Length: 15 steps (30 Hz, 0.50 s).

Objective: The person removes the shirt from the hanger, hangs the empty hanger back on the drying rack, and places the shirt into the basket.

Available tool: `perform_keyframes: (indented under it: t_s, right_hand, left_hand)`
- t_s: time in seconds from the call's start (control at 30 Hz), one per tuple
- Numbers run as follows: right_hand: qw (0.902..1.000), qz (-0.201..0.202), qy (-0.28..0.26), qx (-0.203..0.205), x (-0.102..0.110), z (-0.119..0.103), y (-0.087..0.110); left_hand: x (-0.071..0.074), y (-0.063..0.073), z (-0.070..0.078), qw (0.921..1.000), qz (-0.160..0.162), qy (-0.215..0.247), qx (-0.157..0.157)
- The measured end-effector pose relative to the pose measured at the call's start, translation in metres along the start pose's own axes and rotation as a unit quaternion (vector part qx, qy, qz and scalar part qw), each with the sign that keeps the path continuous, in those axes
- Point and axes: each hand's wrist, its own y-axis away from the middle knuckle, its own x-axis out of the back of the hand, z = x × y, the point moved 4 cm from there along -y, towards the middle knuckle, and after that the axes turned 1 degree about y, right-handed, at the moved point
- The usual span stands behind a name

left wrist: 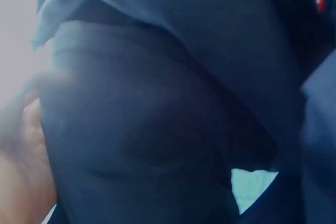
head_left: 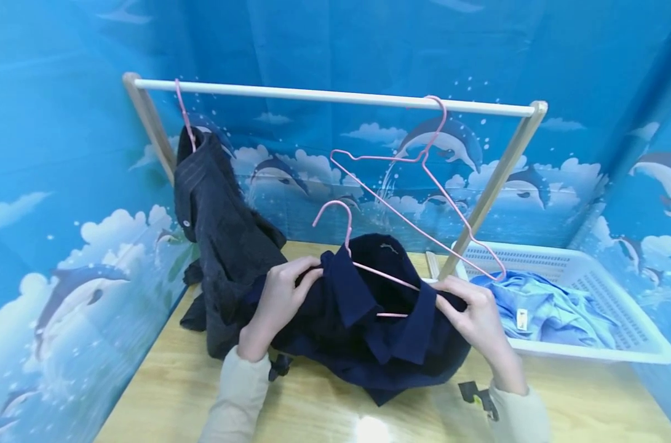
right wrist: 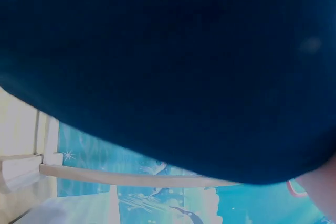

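A dark navy collared shirt [head_left: 335, 351] is held up over the table by both hands, and its cloth fills most of both wrist views. My left hand [head_left: 282, 295] pinches the shirt at the shoulder beside the collar. On the other side of the collar, my right hand [head_left: 473, 307] pinches the opposite shoulder. A pink hanger [head_left: 349, 231] sits inside the neck opening, its hook sticking up on the left and tilted. Part of its bar shows across the collar; the rest is hidden in the cloth.
A rack with a white rod [head_left: 313, 94] stands behind. On it hang a black garment [head_left: 219, 227] at left and a bare pink hanger [head_left: 379, 200] at right. A white basket [head_left: 645, 354] at right holds light blue clothing [head_left: 556, 314]. Dark scraps [head_left: 476, 394] lie on the wooden table [head_left: 307, 412].
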Motion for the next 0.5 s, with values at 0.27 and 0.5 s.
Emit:
perform_keyframes:
  t_s: [0.27,0.5]
  right_hand:
    - [0.9965,0.067,0.032,-0.037,0.015,0.005,-0.004]
    - [0.9911,0.082,0.074,-0.075,0.019,0.009,-0.004]
  left_hand:
    - [0.022,0.001,-0.006,0.9999,0.004,0.009,-0.003]
    - [0.024,0.0,-0.007,0.9995,-0.001,0.024,0.021]
